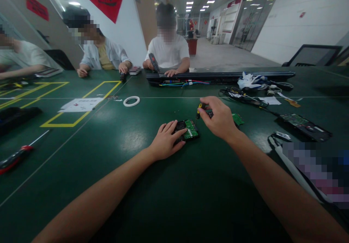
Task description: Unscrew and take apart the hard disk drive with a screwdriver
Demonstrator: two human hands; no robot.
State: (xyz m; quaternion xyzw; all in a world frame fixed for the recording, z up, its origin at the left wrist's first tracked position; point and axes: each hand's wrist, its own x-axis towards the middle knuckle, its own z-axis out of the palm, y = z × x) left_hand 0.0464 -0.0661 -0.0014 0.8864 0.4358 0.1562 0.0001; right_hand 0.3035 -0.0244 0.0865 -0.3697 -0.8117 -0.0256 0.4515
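A hard drive (193, 129) lies on the green table with its green circuit board facing up. My left hand (167, 141) holds it down at its left end, index finger across the board and thumb along the near edge. In my right hand (219, 117), a small screwdriver (198, 112) with a black and yellow handle is pinched between thumb and fingers. Its thin shaft points down at the right part of the board; whether the tip sits in a screw is too small to tell. Behind my right hand, another green circuit board (238, 119) shows in part.
A white tape ring (131, 101) and a paper sheet (81, 104) lie left, a red-black screwdriver (23, 154) farther left. To the right are an opened drive (305, 126), cables (245, 96) and gloves (252, 81). Across the table, a long black bar (220, 76) lies before a person with a power screwdriver (153, 62).
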